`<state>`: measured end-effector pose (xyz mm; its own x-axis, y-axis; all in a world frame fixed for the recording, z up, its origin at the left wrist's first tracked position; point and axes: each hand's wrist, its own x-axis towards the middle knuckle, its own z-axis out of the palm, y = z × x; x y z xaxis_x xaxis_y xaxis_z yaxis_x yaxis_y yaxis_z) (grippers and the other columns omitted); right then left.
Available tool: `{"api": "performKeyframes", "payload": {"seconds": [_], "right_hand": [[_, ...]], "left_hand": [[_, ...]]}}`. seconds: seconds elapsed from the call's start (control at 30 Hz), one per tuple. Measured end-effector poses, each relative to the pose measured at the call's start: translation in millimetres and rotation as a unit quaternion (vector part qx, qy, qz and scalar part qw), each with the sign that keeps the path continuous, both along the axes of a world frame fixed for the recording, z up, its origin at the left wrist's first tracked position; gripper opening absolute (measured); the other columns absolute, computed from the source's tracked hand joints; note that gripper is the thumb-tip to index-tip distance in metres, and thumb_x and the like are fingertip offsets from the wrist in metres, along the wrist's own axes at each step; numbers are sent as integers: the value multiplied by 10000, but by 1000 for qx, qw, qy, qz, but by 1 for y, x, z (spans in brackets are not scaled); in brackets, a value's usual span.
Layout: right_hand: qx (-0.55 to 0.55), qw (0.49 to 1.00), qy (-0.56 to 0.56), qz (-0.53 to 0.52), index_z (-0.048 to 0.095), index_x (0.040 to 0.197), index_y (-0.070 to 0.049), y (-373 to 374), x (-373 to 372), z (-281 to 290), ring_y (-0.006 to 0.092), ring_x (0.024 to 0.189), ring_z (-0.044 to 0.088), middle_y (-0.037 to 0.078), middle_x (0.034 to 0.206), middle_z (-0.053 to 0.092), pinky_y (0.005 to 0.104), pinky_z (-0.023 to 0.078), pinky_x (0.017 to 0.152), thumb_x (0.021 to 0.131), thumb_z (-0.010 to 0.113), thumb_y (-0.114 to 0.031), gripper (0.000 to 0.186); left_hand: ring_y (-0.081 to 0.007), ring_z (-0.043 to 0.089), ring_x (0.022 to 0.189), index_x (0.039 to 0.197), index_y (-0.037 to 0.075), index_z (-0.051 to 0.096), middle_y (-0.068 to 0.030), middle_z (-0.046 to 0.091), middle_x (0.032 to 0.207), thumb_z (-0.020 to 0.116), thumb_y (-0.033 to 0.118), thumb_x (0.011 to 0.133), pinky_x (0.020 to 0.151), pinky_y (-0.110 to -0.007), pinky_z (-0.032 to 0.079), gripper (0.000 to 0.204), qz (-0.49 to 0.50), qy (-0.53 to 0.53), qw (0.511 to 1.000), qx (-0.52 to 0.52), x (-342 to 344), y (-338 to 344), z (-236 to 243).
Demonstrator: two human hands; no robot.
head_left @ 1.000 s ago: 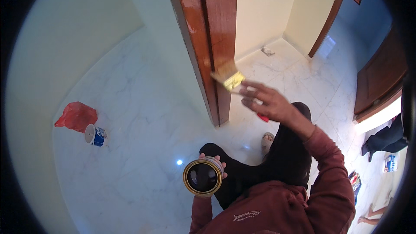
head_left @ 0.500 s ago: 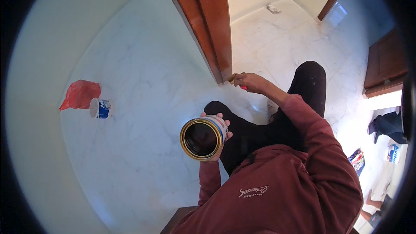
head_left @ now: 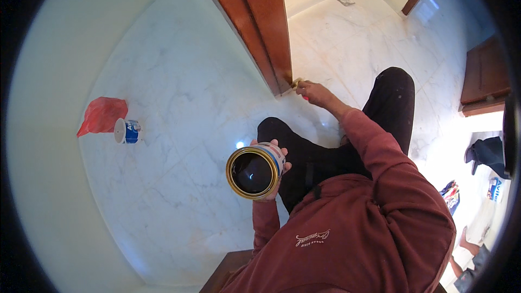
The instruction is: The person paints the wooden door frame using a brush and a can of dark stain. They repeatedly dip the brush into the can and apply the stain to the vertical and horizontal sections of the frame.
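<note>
My left hand (head_left: 285, 163) is wrapped round a paint can (head_left: 229, 176) with a gold rim and a white and blue side, above my bent leg. Dark, glossy liquid fills part of the can, which tilts towards me. My right hand (head_left: 319, 95) grips a paintbrush (head_left: 297, 83) with pale yellowish bristles and a bit of pink-red showing under the fingers. The bristles are at the lower edge of a reddish-brown wooden door frame (head_left: 263, 32), close to the floor. Whether they touch the wood I cannot tell.
On the pale marbled floor (head_left: 179, 195) to the left are a red plastic bag (head_left: 106, 115) and a white and blue tub (head_left: 129, 131). A brown wooden piece (head_left: 485, 76) stands at the right. Other people's limbs (head_left: 472, 247) and another tub (head_left: 494, 189) show at the right edge.
The brush has shifted slightly up and right relative to the frame's bottom corner, and more of its bristles show. My left hand keeps the can in nearly the same place. The view has shifted slightly.
</note>
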<state>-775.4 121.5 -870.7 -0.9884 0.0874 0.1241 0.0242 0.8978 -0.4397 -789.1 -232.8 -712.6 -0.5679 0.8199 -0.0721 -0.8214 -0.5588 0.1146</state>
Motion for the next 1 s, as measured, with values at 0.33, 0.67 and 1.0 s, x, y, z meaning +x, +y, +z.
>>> {"api": "performKeyframes", "payload": {"seconds": [0.33, 0.67, 1.0], "right_hand": [[-31, 999, 23, 15, 714, 1089, -94, 12, -17, 79, 331, 1067, 691, 104, 1119, 681, 457, 581, 868, 826, 642, 22, 296], [-56, 982, 165, 75, 676, 1011, -8, 46, 11, 392, 347, 952, 712, 135, 1032, 699, 418, 566, 790, 877, 744, -30, 152], [-39, 946, 269, 178, 740, 916, -51, 88, -11, 570, 316, 892, 772, 132, 938, 740, 410, 634, 757, 780, 846, -69, 173]], "left_hand": [[-520, 577, 1263, 1578, 206, 427, -282, 512, 1478, 599, 477, 1030, 895, -662, 569, 635, -36, -24, 998, -48, -7, 23, 10], [-544, 524, 1321, 1592, 208, 398, -298, 464, 1529, 632, 520, 998, 951, -698, 533, 710, -82, -35, 996, 16, -17, 69, 4], [-604, 347, 1449, 1595, 220, 401, -322, 350, 1603, 654, 619, 957, 1112, -732, 403, 794, -66, -104, 985, 124, -30, 127, 28]]}}
